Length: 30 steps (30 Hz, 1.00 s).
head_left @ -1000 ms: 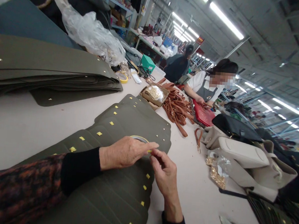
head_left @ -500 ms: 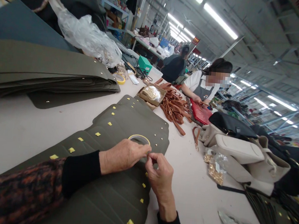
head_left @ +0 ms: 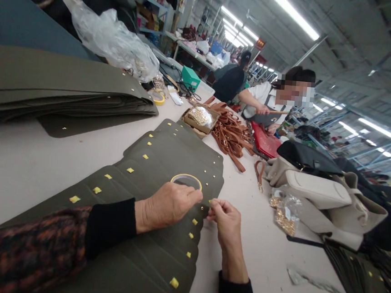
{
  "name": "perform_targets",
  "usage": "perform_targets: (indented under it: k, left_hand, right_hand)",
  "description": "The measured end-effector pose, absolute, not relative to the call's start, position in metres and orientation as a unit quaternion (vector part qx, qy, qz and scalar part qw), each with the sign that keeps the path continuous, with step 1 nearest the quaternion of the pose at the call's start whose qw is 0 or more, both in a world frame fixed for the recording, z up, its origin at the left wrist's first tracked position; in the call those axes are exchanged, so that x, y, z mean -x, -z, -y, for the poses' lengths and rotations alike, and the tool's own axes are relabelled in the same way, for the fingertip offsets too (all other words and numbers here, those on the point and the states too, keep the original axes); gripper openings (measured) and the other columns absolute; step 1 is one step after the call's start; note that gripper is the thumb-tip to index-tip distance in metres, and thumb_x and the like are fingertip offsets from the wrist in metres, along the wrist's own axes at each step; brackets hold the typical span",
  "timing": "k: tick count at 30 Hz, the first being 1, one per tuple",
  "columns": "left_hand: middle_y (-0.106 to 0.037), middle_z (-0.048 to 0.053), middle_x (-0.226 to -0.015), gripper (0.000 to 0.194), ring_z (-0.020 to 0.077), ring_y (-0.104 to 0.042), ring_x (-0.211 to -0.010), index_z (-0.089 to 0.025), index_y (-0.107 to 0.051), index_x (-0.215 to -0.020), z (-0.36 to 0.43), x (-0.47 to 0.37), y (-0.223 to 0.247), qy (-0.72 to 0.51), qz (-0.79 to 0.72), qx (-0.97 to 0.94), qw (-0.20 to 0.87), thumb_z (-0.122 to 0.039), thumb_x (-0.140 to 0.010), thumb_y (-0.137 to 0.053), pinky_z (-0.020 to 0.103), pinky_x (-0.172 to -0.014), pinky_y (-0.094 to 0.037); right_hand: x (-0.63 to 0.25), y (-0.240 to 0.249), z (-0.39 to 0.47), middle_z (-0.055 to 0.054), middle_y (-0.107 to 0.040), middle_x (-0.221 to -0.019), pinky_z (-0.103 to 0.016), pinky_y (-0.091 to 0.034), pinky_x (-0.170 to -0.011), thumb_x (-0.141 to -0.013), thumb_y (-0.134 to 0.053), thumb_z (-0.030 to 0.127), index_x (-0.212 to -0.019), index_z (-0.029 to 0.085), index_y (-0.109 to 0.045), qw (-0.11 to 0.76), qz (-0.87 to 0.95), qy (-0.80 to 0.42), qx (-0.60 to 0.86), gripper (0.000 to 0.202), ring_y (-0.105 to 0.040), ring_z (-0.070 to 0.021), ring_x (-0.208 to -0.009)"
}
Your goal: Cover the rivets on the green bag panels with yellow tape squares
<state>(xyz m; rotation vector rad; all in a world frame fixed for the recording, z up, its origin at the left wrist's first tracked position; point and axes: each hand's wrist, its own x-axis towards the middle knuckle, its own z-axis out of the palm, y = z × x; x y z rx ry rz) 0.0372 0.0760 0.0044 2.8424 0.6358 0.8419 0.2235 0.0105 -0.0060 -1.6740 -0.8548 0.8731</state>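
Note:
My left hand (head_left: 170, 204) is closed around a roll of yellow tape (head_left: 186, 178), whose upper rim shows above the fingers. A small piece of yellow tape (head_left: 210, 202) is pinched in my right hand (head_left: 225, 217), just right of the left hand and apart from it. Both hands are above overlapping dark olive panels (head_left: 168, 144), fanned out in a long stack. Small yellow tape squares (head_left: 130, 170) dot the left edges of the panels, and others (head_left: 191, 235) lie along the right edges. Small metal studs show on the top panel near the roll.
A thick pile of olive panels (head_left: 60, 80) lies at left. Ahead are a box of gold hardware (head_left: 200, 118) and brown straps (head_left: 232, 138). Cream bags (head_left: 317, 189) and bagged gold hardware (head_left: 284, 218) are at right. A co-worker (head_left: 271, 98) stands across the table (head_left: 246, 187).
My right hand has moved right, away from the left hand, with a bit of yellow tape now visible in its fingers. The co-worker has raised a stick-like tool.

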Motion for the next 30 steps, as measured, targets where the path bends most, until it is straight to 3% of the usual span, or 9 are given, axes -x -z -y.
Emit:
perform_targets:
  k: [6,15,18,21,25,30]
  left_hand:
    - [-0.061,0.005,-0.084,0.008,0.0207,-0.054,-0.076,-0.017,-0.053,-0.086,-0.079,-0.045,0.009,-0.166,-0.218,-0.961,0.028,-0.014,-0.091,-0.048,0.031,-0.063,-0.043]
    - [-0.06,0.006,-0.085,0.008,0.0222,-0.05,-0.08,-0.017,-0.054,-0.085,-0.08,-0.049,0.013,-0.158,-0.221,-0.961,0.046,-0.016,-0.092,-0.049,0.035,-0.067,-0.042]
    - [-0.059,0.007,-0.085,0.009,0.0221,-0.05,-0.08,-0.017,-0.054,-0.085,-0.083,-0.05,0.015,-0.166,-0.222,-0.96,0.048,-0.015,-0.091,-0.048,0.035,-0.068,-0.04]
    - [-0.059,0.006,-0.084,0.008,0.022,-0.05,-0.079,-0.017,-0.054,-0.085,-0.085,-0.051,0.017,-0.174,-0.223,-0.958,0.043,-0.012,-0.089,-0.049,0.035,-0.069,-0.04]
    - [-0.06,0.006,-0.084,0.007,0.0227,-0.051,-0.079,-0.017,-0.054,-0.086,-0.087,-0.051,0.013,-0.172,-0.219,-0.96,0.032,-0.012,-0.087,-0.049,0.036,-0.07,-0.04]
    - [-0.061,0.007,-0.087,0.009,0.0213,-0.052,-0.08,-0.016,-0.053,-0.087,-0.085,-0.047,0.004,-0.149,-0.215,-0.964,0.053,-0.009,-0.086,-0.048,0.035,-0.072,-0.041]
  right_hand:
    - [-0.235,0.017,0.001,0.001,-0.06,-0.056,-0.02,-0.04,-0.044,-0.072,-0.069,0.045,-0.077,0.013,-0.067,0.418,0.417,-0.406,0.698,0.032,-0.049,-0.0082,-0.044]
    - [-0.225,0.015,-0.007,-0.002,-0.069,-0.066,-0.026,-0.046,-0.058,-0.079,-0.054,0.03,-0.07,0.019,-0.067,0.293,0.576,-0.201,0.736,0.019,-0.061,-0.0159,-0.059]
    - [-0.226,0.013,-0.009,0.001,-0.067,-0.062,-0.026,-0.044,-0.056,-0.081,-0.053,0.028,-0.085,0.02,-0.066,0.249,0.602,-0.169,0.739,0.016,-0.061,-0.0161,-0.057]
    - [-0.23,0.009,-0.004,0.004,-0.063,-0.058,-0.027,-0.044,-0.055,-0.083,-0.056,0.03,-0.107,0.019,-0.061,0.231,0.61,-0.121,0.748,0.027,-0.061,-0.0168,-0.054]
    - [-0.235,0.006,0.008,-0.004,-0.068,-0.079,-0.027,-0.048,-0.066,-0.09,-0.049,0.028,-0.092,0.02,-0.064,0.259,0.677,-0.061,0.686,0.017,-0.064,-0.0164,-0.069]
    - [-0.23,0.012,0.007,-0.006,-0.068,-0.081,-0.028,-0.05,-0.072,-0.091,-0.044,0.016,-0.091,0.02,-0.066,0.212,0.744,-0.058,0.631,0.023,-0.064,-0.0173,-0.077]
